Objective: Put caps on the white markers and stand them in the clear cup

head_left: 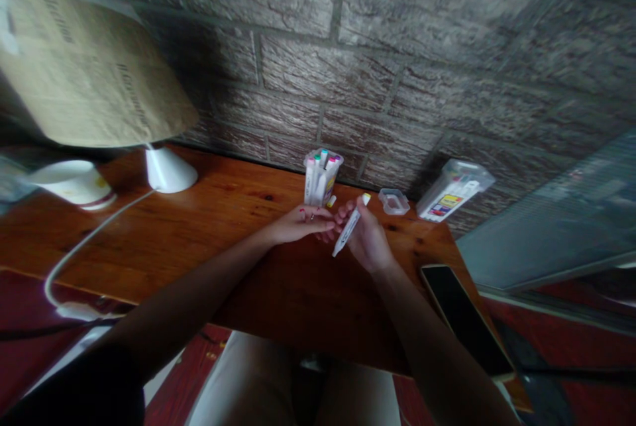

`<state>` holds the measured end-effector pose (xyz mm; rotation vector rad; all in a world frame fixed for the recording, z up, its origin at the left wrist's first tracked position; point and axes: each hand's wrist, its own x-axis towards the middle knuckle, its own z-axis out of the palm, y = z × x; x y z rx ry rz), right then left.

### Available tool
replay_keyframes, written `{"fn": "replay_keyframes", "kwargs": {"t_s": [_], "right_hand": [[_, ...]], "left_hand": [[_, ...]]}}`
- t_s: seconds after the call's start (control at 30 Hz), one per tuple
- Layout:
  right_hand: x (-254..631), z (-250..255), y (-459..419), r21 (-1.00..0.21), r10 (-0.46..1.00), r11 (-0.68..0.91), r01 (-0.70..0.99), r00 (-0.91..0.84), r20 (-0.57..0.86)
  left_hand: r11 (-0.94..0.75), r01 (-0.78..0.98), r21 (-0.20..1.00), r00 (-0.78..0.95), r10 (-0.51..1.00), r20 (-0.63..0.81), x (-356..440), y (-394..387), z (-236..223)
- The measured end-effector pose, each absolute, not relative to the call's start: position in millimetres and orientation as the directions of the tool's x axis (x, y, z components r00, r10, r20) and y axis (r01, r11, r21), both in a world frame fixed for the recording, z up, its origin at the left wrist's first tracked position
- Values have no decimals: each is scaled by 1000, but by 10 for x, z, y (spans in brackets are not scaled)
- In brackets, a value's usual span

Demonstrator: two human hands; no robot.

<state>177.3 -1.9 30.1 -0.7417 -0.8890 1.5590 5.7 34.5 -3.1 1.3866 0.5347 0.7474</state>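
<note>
My right hand (pixel 371 240) is closed around a white marker (pixel 346 232), tilted with its yellow end up by the thumb and its other end pointing down to the left. My left hand (pixel 298 224) is just left of it, its fingers stretched toward the right fingertips and holding nothing that I can see. Small red marks show on the back of this hand. Behind the left hand stands a clear container (pixel 322 177) of white markers with coloured ends. A small yellow and white cap (pixel 331 201) lies at its foot.
A clear lid (pixel 394 201) and a second marker case (pixel 453 193) stand at the back right of the wooden table (pixel 218 194). The phone (pixel 464 317) lies by the right forearm. At left are a lamp (pixel 171 171), its cord and a paper cup (pixel 74 182). A stone wall rises behind.
</note>
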Motion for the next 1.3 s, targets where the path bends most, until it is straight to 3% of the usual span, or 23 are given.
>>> {"fn": "replay_keyframes", "kwargs": {"t_s": [0.1, 0.17, 0.27, 0.33, 0.4, 0.47, 0.6, 0.9, 1.1, 1.2, 1.3], "right_hand": [[1775, 216, -28, -960, 990, 126, -252, -27, 137], [1789, 172, -44, -982, 983, 163, -93, -72, 170], [1815, 119, -26, -989, 964, 151, 3, -221, 147], [1853, 67, 49, -976, 959, 203, 79, -219, 181], [1911, -17, 170, -911, 943, 325, 254, -157, 293], [1968, -132, 303, -748, 892, 447, 490, -177, 417], [1996, -345, 471, -530, 883, 460, 712, -304, 358], [1902, -297, 435, -342, 869, 477, 810, -376, 321], [1945, -175, 381, -487, 946, 292, 823, -172, 276], [2008, -131, 329, -530, 955, 269, 804, -150, 257], [2053, -78, 245, -666, 952, 279, 692, -110, 285]], "left_hand": [[54, -172, 984, 695, 715, 82, 45, 312, 12], [93, -183, 979, 730, 679, 72, 40, 291, 33], [119, -216, 969, 741, 667, 83, 38, 275, 48], [129, -251, 959, 712, 696, 93, 30, 283, 47], [158, -315, 936, 666, 739, 100, 13, 304, 45], [189, -396, 898, 615, 781, 107, -8, 330, 47], [226, -489, 842, 547, 832, 95, -25, 353, 66], [221, -479, 849, 508, 859, 63, 19, 343, 53], [200, -497, 845, 488, 869, 81, -23, 386, 11], [207, -518, 830, 487, 869, 87, -49, 399, 1], [221, -532, 817, 504, 858, 96, -81, 399, 26]]}}
